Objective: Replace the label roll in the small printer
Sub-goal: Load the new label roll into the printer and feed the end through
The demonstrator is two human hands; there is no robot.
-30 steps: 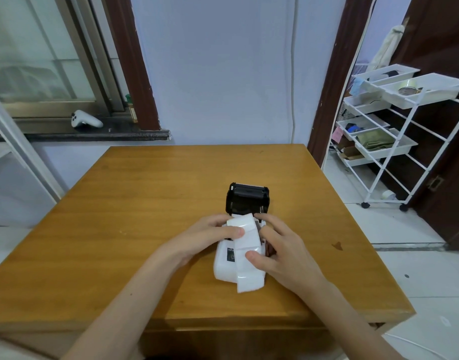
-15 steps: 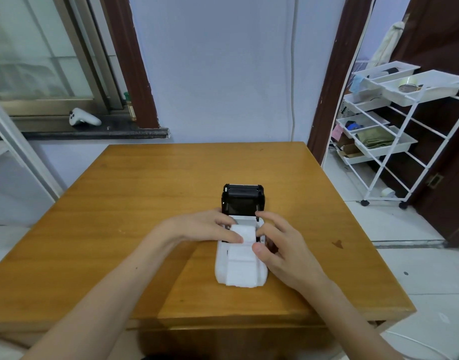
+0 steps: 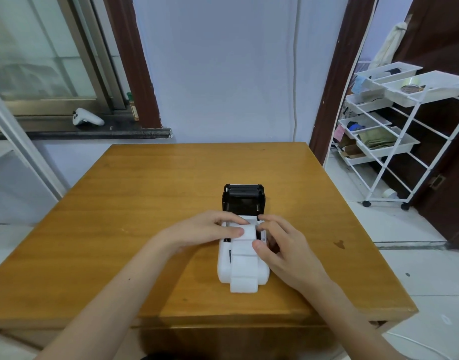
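Note:
A small white printer lies on the wooden table, its black lid swung up at the far end. A white label roll sits in the printer's bay, and its white strip runs down over the printer's front toward me. My left hand rests on the printer's left side, thumb pressing the roll. My right hand is at the right side, with fingertips on the roll's right end and the thumb on the strip.
A white wire trolley with trays stands on the floor to the right of the table. A white game controller lies on the window ledge at the back left. A dark stain marks the table's right side.
The roll has settled down into the bay and the loose strip now lies straight over the printer's front. Both hands have shifted toward the bay's sides.

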